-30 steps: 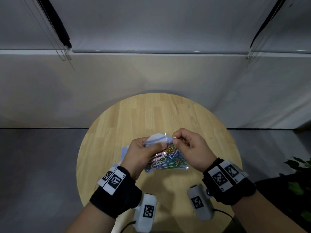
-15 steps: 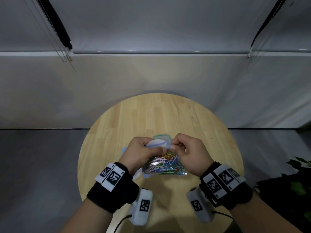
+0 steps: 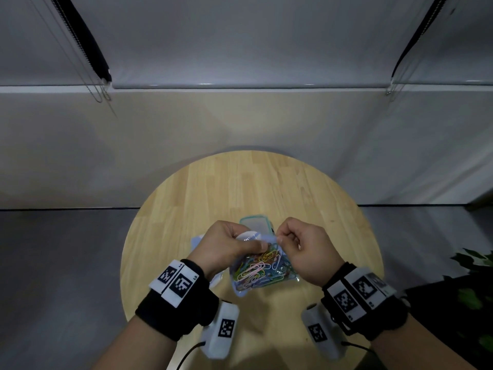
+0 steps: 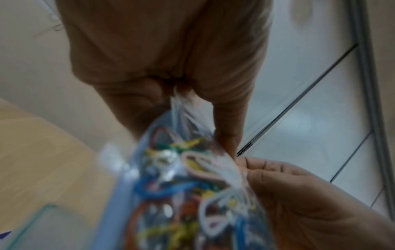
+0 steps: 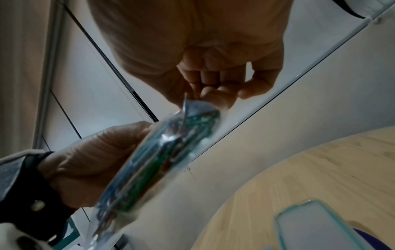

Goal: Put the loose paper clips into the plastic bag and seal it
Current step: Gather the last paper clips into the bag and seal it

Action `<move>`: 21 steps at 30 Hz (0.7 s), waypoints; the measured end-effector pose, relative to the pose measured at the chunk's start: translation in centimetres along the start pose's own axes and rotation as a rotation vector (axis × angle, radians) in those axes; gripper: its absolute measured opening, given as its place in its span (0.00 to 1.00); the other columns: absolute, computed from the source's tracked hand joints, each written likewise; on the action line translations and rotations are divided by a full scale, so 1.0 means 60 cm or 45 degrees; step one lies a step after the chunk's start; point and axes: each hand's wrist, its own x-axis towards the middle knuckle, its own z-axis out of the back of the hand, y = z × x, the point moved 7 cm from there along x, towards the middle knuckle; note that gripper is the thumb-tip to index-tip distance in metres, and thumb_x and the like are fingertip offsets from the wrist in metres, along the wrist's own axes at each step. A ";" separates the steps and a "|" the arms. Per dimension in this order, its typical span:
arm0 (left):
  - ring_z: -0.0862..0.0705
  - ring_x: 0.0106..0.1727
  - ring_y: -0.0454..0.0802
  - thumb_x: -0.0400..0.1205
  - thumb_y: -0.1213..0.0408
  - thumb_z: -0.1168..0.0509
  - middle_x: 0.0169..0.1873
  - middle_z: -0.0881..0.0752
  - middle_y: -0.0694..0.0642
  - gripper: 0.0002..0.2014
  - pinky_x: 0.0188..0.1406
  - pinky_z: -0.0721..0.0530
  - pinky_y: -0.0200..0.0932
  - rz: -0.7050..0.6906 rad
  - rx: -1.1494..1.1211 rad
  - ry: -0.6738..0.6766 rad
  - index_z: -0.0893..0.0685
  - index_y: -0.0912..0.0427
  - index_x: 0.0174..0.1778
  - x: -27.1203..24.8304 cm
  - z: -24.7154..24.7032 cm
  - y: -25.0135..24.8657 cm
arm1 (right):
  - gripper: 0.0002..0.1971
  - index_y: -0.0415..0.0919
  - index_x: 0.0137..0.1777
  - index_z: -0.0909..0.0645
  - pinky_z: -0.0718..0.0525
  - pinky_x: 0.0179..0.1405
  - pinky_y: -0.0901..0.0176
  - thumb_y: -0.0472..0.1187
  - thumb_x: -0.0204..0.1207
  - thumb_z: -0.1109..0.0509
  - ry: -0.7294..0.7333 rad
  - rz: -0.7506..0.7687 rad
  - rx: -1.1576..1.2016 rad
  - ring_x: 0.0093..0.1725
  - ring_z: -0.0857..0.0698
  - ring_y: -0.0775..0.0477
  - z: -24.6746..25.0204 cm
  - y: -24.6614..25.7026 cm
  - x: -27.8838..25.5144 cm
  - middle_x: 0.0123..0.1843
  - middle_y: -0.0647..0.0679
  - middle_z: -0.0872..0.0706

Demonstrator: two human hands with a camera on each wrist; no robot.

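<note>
A clear plastic bag (image 3: 262,272) full of coloured paper clips (image 3: 256,268) hangs above the round wooden table (image 3: 333,209), held up by both hands. My left hand (image 3: 229,244) pinches the bag's top edge at its left end. My right hand (image 3: 304,245) pinches the same edge at its right end, thumb against fingers. In the left wrist view the bag (image 4: 188,186) is blurred and the left fingers (image 4: 226,121) clamp its upper rim. The right wrist view shows the bag (image 5: 158,152) edge-on below the right fingers (image 5: 213,88). Whether the top strip is sealed cannot be told.
A clear lidded box with a teal rim (image 3: 254,222) lies on the table just behind the hands, also in the right wrist view (image 5: 316,223). A white round thing (image 3: 246,234) shows behind the left hand. Green plant leaves (image 3: 472,279) stand at the right, off the table.
Both hands and the bag have shifted slightly toward me and lower over the table. The teal-rimmed box behind them has come into sight. Both pinches on the bag's top edge persist.
</note>
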 end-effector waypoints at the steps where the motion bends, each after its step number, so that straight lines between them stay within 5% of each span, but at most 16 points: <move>1: 0.14 0.32 0.54 0.70 0.66 0.23 0.32 0.10 0.65 0.09 0.36 0.18 0.46 -0.018 0.031 -0.023 0.11 0.69 0.34 0.001 0.001 -0.003 | 0.07 0.43 0.36 0.22 0.21 0.35 0.51 0.32 0.73 0.34 -0.010 0.017 -0.003 0.30 0.24 0.51 -0.001 0.002 0.000 0.27 0.55 0.22; 6: 0.20 0.26 0.49 0.70 0.68 0.24 0.24 0.16 0.57 0.08 0.30 0.23 0.40 -0.073 0.117 -0.080 0.15 0.64 0.28 0.003 0.002 -0.009 | 0.06 0.46 0.36 0.20 0.20 0.34 0.53 0.36 0.73 0.32 0.049 -0.029 0.052 0.29 0.24 0.55 -0.007 0.002 -0.001 0.27 0.54 0.21; 9: 0.20 0.27 0.50 0.68 0.67 0.24 0.25 0.16 0.59 0.07 0.31 0.24 0.42 -0.092 0.140 -0.062 0.16 0.62 0.28 0.003 -0.007 -0.009 | 0.07 0.48 0.36 0.21 0.23 0.33 0.61 0.37 0.73 0.31 0.108 -0.046 0.054 0.27 0.25 0.59 -0.015 0.002 -0.002 0.27 0.55 0.21; 14: 0.20 0.28 0.51 0.69 0.70 0.26 0.26 0.16 0.61 0.05 0.32 0.23 0.44 -0.091 0.184 -0.035 0.15 0.64 0.29 0.006 -0.014 -0.007 | 0.10 0.50 0.33 0.23 0.19 0.38 0.49 0.35 0.73 0.31 0.122 -0.060 0.003 0.32 0.21 0.50 -0.015 0.001 -0.004 0.30 0.50 0.18; 21: 0.17 0.30 0.51 0.72 0.66 0.27 0.33 0.12 0.67 0.06 0.34 0.19 0.49 -0.153 0.336 -0.026 0.15 0.65 0.35 0.005 -0.027 -0.008 | 0.05 0.43 0.35 0.22 0.26 0.30 0.53 0.36 0.71 0.32 -0.003 -0.017 -0.125 0.28 0.27 0.49 -0.016 -0.003 -0.018 0.24 0.54 0.27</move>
